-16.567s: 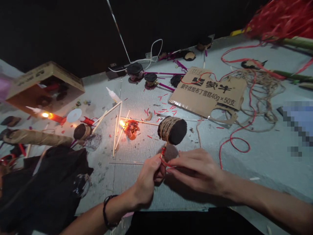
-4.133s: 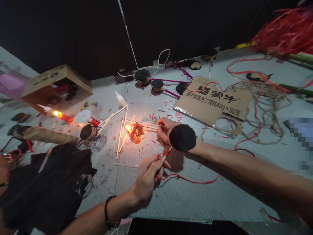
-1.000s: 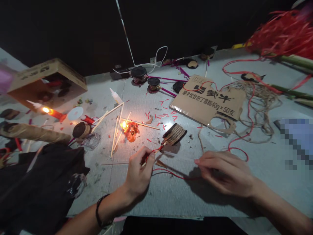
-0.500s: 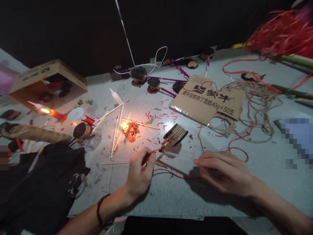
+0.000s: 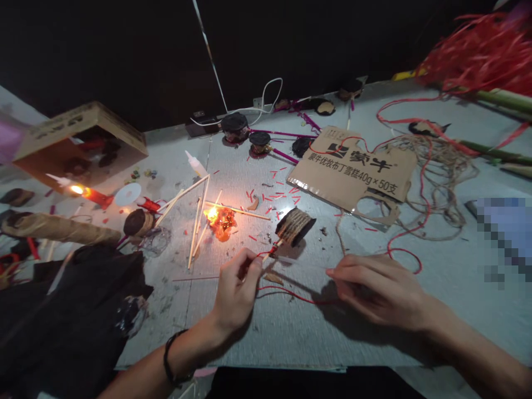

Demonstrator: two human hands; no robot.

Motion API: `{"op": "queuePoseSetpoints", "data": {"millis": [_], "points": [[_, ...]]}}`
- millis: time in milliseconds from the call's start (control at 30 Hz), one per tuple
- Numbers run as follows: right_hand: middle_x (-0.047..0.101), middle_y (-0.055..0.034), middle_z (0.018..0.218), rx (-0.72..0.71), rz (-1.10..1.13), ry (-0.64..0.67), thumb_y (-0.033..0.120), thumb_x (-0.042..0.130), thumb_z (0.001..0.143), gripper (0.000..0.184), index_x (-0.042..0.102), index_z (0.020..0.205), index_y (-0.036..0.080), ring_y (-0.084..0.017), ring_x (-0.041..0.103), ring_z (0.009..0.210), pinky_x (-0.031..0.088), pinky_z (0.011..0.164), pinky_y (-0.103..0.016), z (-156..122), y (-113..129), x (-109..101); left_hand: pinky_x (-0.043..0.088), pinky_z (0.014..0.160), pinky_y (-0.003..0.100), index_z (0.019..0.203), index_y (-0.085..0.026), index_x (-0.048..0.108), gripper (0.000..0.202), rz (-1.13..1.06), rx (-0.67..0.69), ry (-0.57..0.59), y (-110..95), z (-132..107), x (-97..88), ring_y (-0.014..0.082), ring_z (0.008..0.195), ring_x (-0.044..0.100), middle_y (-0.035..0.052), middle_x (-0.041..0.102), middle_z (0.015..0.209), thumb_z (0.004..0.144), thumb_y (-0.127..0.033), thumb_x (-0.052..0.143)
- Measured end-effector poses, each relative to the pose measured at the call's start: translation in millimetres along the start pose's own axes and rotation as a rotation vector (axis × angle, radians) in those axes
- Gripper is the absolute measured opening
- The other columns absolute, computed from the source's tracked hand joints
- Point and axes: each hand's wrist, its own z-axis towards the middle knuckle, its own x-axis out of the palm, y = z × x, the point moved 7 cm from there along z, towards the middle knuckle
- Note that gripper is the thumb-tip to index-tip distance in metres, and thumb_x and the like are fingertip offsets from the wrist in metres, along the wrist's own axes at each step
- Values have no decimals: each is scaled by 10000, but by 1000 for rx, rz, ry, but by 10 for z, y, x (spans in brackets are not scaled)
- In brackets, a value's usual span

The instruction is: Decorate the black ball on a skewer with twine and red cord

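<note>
Left hand (image 5: 235,293) pinches thin wooden stick (image 5: 274,246) below twine-wrapped black disc (image 5: 295,227), disc tilted, held over desk (image 5: 291,338). Red string (image 5: 297,296) runs from stick toward right hand (image 5: 378,293), well apart from left; grip on string unclear. Small flame (image 5: 218,217) burns among loose sticks (image 5: 195,233) left of disc. Cardboard sheet (image 5: 353,166) lies beyond.

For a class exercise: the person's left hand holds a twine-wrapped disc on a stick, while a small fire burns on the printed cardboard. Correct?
No: the left hand holds the twine-wrapped disc on its stick, but the small fire burns on the table, not the printed cardboard, as the head view shows.
</note>
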Motion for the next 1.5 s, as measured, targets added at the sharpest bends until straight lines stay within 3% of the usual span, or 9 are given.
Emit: {"op": "queuePoseSetpoints", "data": {"millis": [400,600,700,800,933,1033,1200,1367,1500], "points": [[793,-35,935,-2,3,22,79,622,990,277,667,1213,238,-151,737,689,549,583,-259,-8,-24,20,319,502,231,740,-204,549,369,-359,-202,34,93,-2,95,98,547,395,-49,466,589,1032,-388,679],[775,-5,813,7,100,-41,82,626,969,285,678,1192,252,-159,726,617,555,527,-266,41,-19,-105,216,441,201,741,-202,536,364,-502,-326,2,129,37,65,65,479,310,-68,451,568,958,-405,747],[768,1,797,115,228,-210,90,699,931,273,729,1133,272,-162,706,595,541,488,-271,15,-108,-288,178,425,204,739,-201,546,350,-524,-335,-13,120,73,40,56,456,251,-82,425,553,930,-402,760],[701,-1,734,341,420,-526,178,742,957,147,767,1052,287,-158,614,514,473,428,-299,-89,-336,-490,208,439,204,742,-201,546,344,-505,-329,-17,129,66,43,65,476,292,-76,436,566,933,-393,759],[633,-4,661,634,625,-774,333,793,941,123,801,1060,301,-176,570,549,413,436,-306,-170,-686,-524,287,494,221,717,-199,545,362,-449,-267,49,102,-6,114,89,541,368,-54,450,589,969,-381,731],[764,-42,821,757,534,-683,389,812,930,208,801,1100,270,-164,630,634,499,534,-309,-111,-900,-443,295,517,239,712,-197,553,350,-429,-233,150,70,-74,193,95,556,369,-53,440,591,979,-361,710],[827,-106,939,752,379,-250,579,713,992,370,746,1105,228,-223,751,735,624,664,-383,94,-1089,-29,302,540,261,737,-196,582,319,-400,-208,227,32,-134,232,101,564,393,-40,483,612,985,-357,700],[840,-121,996,618,95,-89,452,538,1099,277,718,1133,243,-261,782,771,616,681,-401,375,-1050,320,301,537,265,752,-203,586,305,-404,-211,272,-2,-170,255,110,565,401,-38,479,616,977,-371,703],[831,-141,1028,509,-91,0,345,503,1089,270,735,1133,215,-294,766,844,589,785,-447,607,-1015,499,291,521,260,762,-206,583,304,-408,-202,276,-19,-193,252,107,551,397,-40,480,616,983,-381,698]]}}
